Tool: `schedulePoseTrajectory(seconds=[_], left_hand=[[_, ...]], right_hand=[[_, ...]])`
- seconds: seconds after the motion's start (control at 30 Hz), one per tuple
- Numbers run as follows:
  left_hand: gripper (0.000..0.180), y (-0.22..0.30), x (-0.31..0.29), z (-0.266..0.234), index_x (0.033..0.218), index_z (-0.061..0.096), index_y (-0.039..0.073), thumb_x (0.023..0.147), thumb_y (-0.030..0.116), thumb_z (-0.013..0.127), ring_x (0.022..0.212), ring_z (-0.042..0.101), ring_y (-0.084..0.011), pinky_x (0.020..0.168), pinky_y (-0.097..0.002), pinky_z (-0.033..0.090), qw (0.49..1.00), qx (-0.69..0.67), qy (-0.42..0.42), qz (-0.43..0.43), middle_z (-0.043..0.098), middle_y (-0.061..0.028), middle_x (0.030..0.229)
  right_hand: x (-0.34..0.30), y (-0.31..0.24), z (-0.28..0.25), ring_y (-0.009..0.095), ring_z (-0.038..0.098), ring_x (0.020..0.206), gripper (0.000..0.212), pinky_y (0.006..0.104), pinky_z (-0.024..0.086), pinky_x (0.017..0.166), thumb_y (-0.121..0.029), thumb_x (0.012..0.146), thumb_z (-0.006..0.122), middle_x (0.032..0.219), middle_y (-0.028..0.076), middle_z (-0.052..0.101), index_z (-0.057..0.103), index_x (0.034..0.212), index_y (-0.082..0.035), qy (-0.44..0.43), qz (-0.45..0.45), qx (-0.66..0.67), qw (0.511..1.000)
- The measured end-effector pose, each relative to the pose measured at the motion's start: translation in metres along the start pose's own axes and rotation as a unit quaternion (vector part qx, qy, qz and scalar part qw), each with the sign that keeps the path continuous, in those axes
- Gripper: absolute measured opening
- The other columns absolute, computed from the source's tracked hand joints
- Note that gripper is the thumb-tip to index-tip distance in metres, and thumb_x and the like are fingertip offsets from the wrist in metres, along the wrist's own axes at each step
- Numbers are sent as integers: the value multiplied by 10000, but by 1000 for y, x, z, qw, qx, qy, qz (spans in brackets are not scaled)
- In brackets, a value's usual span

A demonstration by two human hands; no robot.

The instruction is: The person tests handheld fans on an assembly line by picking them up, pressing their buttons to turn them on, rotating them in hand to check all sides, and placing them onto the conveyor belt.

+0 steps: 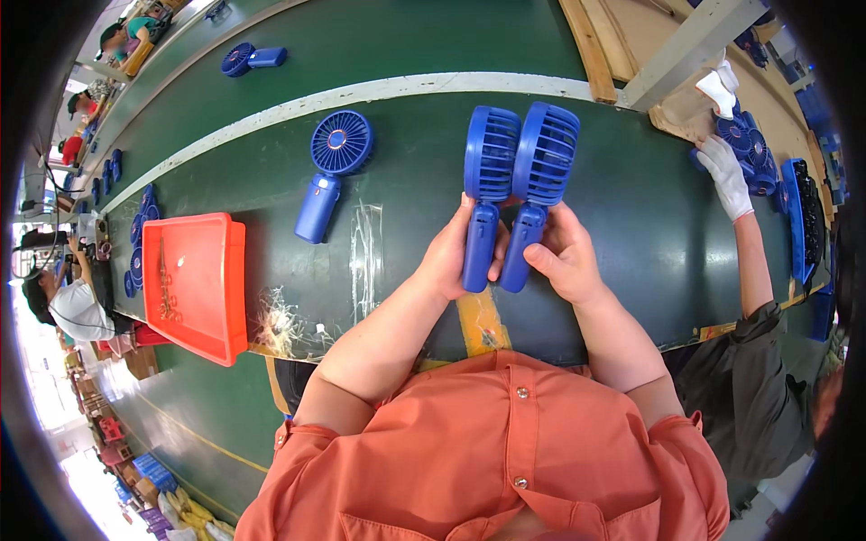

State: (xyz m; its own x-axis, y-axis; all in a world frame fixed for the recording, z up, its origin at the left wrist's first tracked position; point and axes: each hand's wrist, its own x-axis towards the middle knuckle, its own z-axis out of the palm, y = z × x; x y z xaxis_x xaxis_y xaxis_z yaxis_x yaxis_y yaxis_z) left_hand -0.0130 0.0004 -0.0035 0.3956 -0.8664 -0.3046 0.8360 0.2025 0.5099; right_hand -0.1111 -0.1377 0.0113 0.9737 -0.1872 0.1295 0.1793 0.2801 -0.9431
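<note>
Two blue handheld fans are held upright side by side over the green table, their round grilles close together. My left hand [449,254] is closed around the handle of the left fan [481,245]. The handle of the right fan [527,245] is in my right hand [569,256], with the thumb lying along its front. A third blue handheld fan [318,207] lies on the table to the left of my hands, its grille facing up.
A red tray [236,288] with small metal parts stands at the left table edge. Another fan [266,58] lies beyond the white strip [379,87]. At right, a co-worker's gloved hand [724,177] is beside several fans [760,155] and a blue bin [799,221].
</note>
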Motion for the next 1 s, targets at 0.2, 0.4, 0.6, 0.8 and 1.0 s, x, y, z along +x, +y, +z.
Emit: schedulePoseTrajectory(seconds=[0.2,0.4,0.6,0.8,1.0], left_hand=[[612,-2,7,5,1233,467,74,936,557,235,434,492,-163,411,-252,410,1000,-9,1,-8,512,-71,617],[630,-8,7,-6,1189,497,52,891,589,356,445,503,-173,348,-260,394,997,-47,50,-26,566,-91,707],[643,-18,7,8,1230,460,65,903,598,308,878,585,-211,703,-314,489,994,0,108,7,575,-103,1079],[685,-18,5,1,1297,399,63,901,610,283,1129,498,-254,946,-389,413,997,46,45,50,502,-110,1237],[730,-31,12,-19,1263,421,84,867,674,253,916,568,-229,732,-356,479,982,128,91,105,554,-95,1103]], right_hand=[[-1,-8,-4,192,593,912,509,356,458,856,-128,828,647,1064,119,564,391,1248,2,29,-10,11,999],[4,-3,-10,184,608,892,536,333,506,801,-53,762,691,1077,111,552,400,1210,-4,2,49,42,998],[-1,0,-24,160,519,1046,586,334,438,916,-173,800,692,1180,82,526,414,1287,-3,-41,102,51,993],[-2,15,-22,155,455,1122,622,323,362,985,-285,804,700,1231,64,481,420,1289,-14,-26,42,11,999],[0,9,-30,148,531,1019,480,303,423,911,-355,819,664,1050,45,600,572,1150,-20,-89,96,8,991]])
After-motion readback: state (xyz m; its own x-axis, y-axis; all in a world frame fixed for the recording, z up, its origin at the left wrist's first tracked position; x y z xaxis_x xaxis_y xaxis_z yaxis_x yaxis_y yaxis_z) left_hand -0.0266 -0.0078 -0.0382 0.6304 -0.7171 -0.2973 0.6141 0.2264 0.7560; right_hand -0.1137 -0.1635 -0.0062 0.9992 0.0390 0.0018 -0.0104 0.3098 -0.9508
